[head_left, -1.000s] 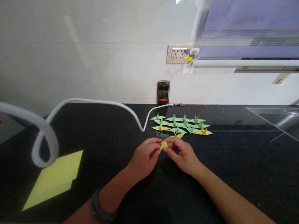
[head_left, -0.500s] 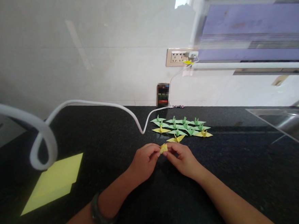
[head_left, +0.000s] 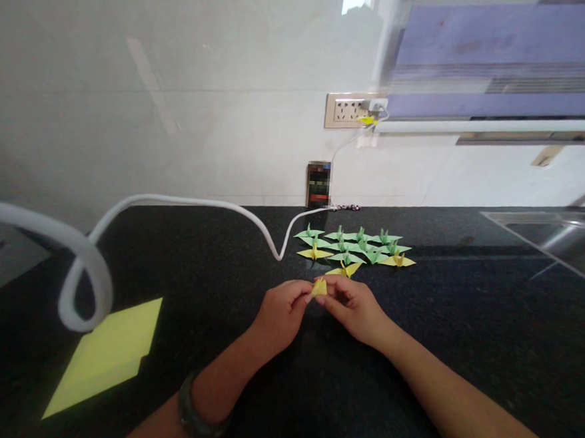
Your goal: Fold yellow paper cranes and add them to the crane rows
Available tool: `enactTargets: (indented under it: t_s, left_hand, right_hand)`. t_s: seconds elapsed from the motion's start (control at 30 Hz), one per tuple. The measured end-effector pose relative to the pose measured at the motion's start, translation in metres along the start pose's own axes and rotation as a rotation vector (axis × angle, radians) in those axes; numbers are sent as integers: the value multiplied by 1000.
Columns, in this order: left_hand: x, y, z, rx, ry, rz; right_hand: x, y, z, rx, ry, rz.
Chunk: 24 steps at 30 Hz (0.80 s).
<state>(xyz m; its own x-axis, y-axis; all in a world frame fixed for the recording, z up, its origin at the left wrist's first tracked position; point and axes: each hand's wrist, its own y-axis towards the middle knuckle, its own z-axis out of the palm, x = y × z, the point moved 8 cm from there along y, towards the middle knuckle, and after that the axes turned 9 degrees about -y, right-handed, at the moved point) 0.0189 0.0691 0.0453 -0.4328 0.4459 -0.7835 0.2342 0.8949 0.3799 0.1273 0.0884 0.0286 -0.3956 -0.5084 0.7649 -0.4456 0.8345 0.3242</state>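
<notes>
1. Both hands, left hand (head_left: 280, 313) and right hand (head_left: 354, 306), pinch my small yellow folded paper (head_left: 319, 287) between fingertips.
2. Black speckled counter (head_left: 465, 324), white wall behind.
3. Paper cranes (head_left: 354, 247) just beyond; yellow sheet (head_left: 105, 354) far left.

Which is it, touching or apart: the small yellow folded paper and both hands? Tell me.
Touching. The head view shows the small yellow folded paper pinched between the fingertips of the left hand and the right hand, with no gap.
</notes>
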Motion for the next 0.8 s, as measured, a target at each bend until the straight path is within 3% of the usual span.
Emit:
enactTargets:
  t_s: [0.2, 0.33, 0.47, 0.6, 0.8]
  left_hand:
    - [3, -1, -2, -31, -41, -25]
    - [16, -3, 0, -76, -195, -127]
    - [31, -4, 5, -119, -464, -265]
    - [38, -5, 15, -84, -698, -419]
    - [29, -5, 18, -60, -750, -455]
  right_hand:
    - [2, 1, -7, -70, -83, 2]
    - [10, 1, -15, -152, -159, -53]
    - [7, -1, -8, -97, -139, -11]
    - [2, -2, -3, -82, -92, 44]
    - [1, -2, 0, -79, -23, 90]
